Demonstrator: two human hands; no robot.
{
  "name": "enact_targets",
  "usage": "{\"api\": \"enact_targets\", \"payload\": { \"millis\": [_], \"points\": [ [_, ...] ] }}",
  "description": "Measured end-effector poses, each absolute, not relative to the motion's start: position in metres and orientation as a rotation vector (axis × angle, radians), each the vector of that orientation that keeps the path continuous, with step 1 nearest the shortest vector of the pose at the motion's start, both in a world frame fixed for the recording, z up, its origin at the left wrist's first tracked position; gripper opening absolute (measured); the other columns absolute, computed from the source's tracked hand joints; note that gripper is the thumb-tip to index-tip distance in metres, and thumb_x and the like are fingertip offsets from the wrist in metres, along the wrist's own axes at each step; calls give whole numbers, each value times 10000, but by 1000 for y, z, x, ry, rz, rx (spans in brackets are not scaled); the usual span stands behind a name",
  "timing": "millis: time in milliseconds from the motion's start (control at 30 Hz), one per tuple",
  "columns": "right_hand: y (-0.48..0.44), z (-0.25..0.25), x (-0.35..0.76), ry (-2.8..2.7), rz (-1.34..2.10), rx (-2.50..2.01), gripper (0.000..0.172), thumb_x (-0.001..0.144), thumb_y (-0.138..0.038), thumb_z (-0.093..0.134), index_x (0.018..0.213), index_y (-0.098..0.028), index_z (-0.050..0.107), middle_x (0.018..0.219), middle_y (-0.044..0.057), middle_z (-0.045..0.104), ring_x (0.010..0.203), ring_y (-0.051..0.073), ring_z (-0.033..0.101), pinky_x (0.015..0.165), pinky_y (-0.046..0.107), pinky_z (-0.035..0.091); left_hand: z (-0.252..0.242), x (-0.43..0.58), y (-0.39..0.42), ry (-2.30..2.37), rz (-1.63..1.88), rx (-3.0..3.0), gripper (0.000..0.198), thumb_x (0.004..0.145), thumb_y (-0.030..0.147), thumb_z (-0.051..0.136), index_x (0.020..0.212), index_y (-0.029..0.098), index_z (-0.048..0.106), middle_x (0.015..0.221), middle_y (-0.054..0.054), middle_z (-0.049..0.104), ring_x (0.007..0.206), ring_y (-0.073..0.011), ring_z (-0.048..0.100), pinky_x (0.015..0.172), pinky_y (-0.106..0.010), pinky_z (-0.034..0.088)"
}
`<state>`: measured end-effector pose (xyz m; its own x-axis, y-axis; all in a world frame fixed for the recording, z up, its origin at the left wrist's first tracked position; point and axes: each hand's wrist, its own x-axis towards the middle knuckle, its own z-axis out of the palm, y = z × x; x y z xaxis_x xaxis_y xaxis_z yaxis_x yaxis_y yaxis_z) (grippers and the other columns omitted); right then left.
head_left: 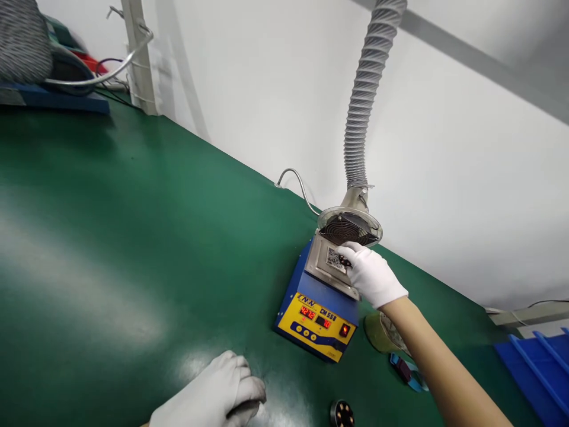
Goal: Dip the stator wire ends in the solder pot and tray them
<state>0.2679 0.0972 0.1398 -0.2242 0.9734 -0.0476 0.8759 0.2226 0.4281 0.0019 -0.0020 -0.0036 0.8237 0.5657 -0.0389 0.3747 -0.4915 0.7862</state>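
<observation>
White-gloved right hand at the blue-and-yellow solder pot, lower centre-right of the frame.
You pinch a small dark part over the square metal bath — likely the dipping step; next calls for a steady lift. Arm outstretched; your gloved left hand rests curled on the green mat, holding nothing visible.

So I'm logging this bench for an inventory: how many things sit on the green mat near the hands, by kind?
Solder pot: 1
Fume hose: 1
Small dark part, held by right hand: 1
Round black part, near left hand: 1
Yellow-green cup: 1
Blue strap: 1
Total: 6
</observation>
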Motion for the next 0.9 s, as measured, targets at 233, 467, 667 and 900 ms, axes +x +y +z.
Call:
{"api": "enact_targets", "payload": {
  "millis": [233, 467, 667, 900],
  "points": [
    [100, 137, 265, 2137, 451, 1658, 469, 727, 2, 435, 1090, -248, 593, 1123, 47, 577, 772, 189, 592, 526, 256, 401, -5, 2, -3, 669, 319, 2167, 118, 860, 147, 499, 872, 222, 590, 850, -15, 603, 803, -177, 512, 720, -267, 358],
    [97, 144, 270, 2236, 414, 1715, 443, 699, 11, 501, 1052, -233, 611, 1088, 41, 594, 811, 211, 592, 591, 265, 431, -2, 2, -2, 681, 320, 2170, 114, 859, 143, 504, 857, 220, 588, 833, -8, 603, 794, -175, 509, 711, -268, 354],
    [101, 165, 288, 2265, 669, 2330, 299, 776, -166, 539, 1075, -161, 561, 1049, 106, 580, 892, 245, 577, 742, 340, 482, -6, 1, -2, 666, 332, 2203, 129, 878, 149, 480, 878, 221, 587, 848, -12, 604, 808, -179, 510, 737, -291, 357],
    [95, 167, 267, 2377, 884, 2748, 362, 725, -291, 572, 1050, -131, 576, 959, 106, 597, 779, 226, 588, 705, 350, 506, -13, 2, 3, 717, 393, 2212, 117, 885, 195, 490, 858, 206, 603, 814, -15, 601, 793, -173, 522, 719, -264, 374]
  ]
}}
